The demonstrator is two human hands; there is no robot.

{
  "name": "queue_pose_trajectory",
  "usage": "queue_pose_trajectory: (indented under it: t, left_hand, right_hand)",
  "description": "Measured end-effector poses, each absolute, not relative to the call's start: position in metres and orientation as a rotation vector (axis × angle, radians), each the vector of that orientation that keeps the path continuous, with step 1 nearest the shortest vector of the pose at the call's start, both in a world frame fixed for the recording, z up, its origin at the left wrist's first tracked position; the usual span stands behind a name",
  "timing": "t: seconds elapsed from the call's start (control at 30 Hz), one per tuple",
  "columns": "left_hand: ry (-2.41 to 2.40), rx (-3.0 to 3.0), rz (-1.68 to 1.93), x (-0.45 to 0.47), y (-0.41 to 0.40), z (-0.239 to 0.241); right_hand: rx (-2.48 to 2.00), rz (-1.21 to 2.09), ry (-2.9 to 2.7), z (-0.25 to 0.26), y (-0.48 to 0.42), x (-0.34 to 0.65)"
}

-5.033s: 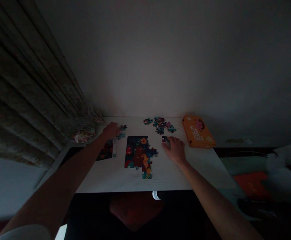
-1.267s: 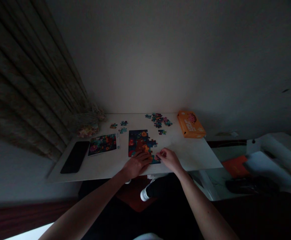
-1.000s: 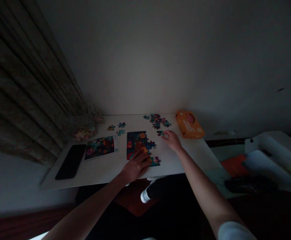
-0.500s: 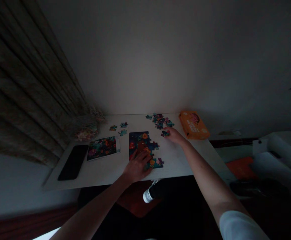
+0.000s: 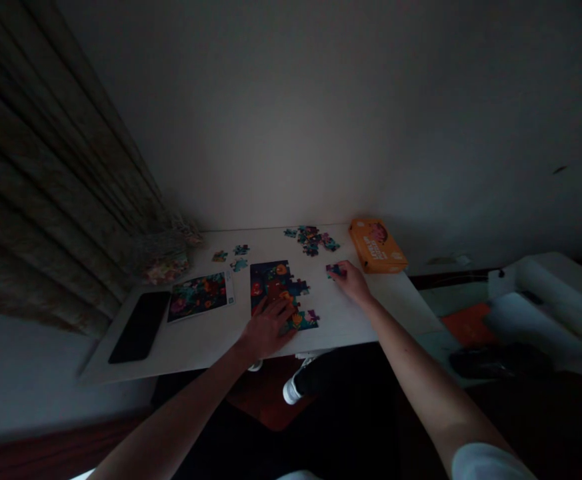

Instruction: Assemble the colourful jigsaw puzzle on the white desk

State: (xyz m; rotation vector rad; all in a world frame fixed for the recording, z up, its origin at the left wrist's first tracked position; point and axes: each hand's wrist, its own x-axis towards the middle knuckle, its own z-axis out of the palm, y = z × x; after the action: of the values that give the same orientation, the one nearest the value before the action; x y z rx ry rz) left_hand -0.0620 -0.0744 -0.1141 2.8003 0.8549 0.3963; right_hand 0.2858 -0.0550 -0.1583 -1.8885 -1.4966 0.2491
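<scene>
Right hand (image 5: 355, 281) drew piece (image 5: 335, 270) nearer.

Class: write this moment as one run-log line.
left hand: flat on puzzle | right hand: holds loose piece | table

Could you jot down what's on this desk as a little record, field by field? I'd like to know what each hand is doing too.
Surface: white table, dimly lit
Left hand: resting flat on the near edge of the part-built puzzle
Right hand: fingers pinching a loose piece
Spare pieces: pile at the far edge; a few more further left
Reference picture: left of the puzzle
Orange box: far right corner
Dark phone: left end
</scene>
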Motion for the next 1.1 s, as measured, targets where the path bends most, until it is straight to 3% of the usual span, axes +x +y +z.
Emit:
queue_pose_trajectory:
  t: [0.27,0.67,1.1]
  left_hand:
    - [0.946,2.746,0.42,-0.016,-0.012,-0.095]
    - [1.394,2.394,0.469,0.13,0.099,-0.084]
    - [1.383,2.266,0.601,0.148,0.13,-0.101]
  right_hand:
    - [-2.008,-0.08,-1.705,-0.141,-0.069,0.261]
    - [-2.098,-0.019,-1.796,-0.127,-0.069,0.256]
    - [-1.979,-0.026,-1.771,-0.139,-0.066,0.261]
